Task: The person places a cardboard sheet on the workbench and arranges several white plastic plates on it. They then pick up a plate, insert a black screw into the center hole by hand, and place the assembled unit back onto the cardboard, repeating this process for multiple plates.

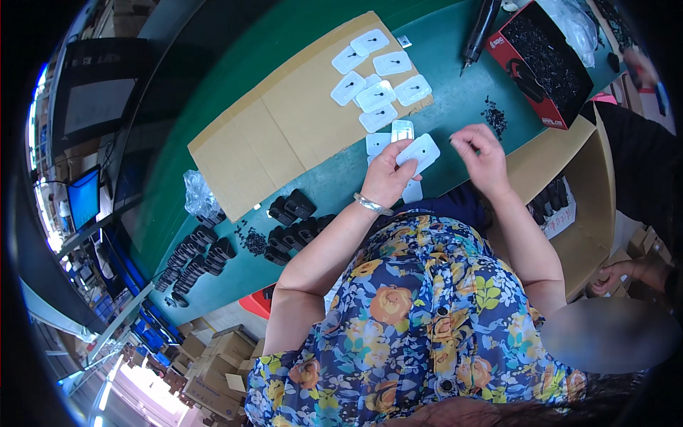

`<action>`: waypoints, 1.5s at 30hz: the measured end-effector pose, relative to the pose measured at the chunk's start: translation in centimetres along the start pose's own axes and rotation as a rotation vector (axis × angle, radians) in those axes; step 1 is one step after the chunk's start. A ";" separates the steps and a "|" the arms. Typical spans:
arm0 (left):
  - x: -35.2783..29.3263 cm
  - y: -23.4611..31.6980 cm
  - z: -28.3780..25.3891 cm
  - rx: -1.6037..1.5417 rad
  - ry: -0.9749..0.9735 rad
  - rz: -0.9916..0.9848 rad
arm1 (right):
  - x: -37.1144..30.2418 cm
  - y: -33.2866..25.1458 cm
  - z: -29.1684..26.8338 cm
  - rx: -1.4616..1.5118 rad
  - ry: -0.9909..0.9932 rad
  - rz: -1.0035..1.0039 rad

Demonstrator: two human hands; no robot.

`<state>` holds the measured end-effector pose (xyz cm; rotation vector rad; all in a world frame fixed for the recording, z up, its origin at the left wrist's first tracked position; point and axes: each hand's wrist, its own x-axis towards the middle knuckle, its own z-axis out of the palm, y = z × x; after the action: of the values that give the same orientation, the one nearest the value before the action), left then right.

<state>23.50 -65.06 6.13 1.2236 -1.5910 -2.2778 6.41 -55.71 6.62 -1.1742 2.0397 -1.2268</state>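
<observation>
My left hand [388,176], with a bangle on its wrist, grips a white rounded rectangular plate [427,148] with a small dark spot in its middle. To the right of that plate, apart from it, my right hand [485,158] is closed in a pinch. Whatever is between those fingertips is too small to make out. More white plates [379,144] lie on the bench just beyond my left hand. Farther off, several white plates [376,96] with small black pieces on them rest on a flat cardboard sheet [284,128]. A pile of tiny black parts [494,117] lies beyond my right hand.
A black electric screwdriver [478,39] points down beside a red box [541,64] full of small black parts. An open carton [594,192] stands at my right. Rows of black devices [196,256] fill the bench's left end. Another person's hand [613,277] shows at the right.
</observation>
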 end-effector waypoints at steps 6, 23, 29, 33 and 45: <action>-1.3 1.6 0.6 -0.082 0.004 -0.002 | -1.5 -2.4 1.6 0.118 -0.080 0.104; -2.6 0.8 1.5 -0.064 0.104 0.116 | -1.5 -4.9 1.4 -0.075 -0.077 0.060; -2.3 0.0 1.6 -0.065 0.162 0.205 | -1.5 -5.2 1.6 -0.157 -0.041 -0.022; -2.4 0.4 1.6 0.006 0.212 0.190 | -1.6 -5.4 2.0 -0.175 -0.019 -0.060; 0.2 -1.4 -0.3 0.046 0.284 0.234 | 0.3 -0.6 4.6 0.601 -0.285 0.428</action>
<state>24.04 -64.75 4.80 1.2319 -1.5923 -1.8450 9.97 -58.22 4.97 -0.5514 1.4538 -1.2392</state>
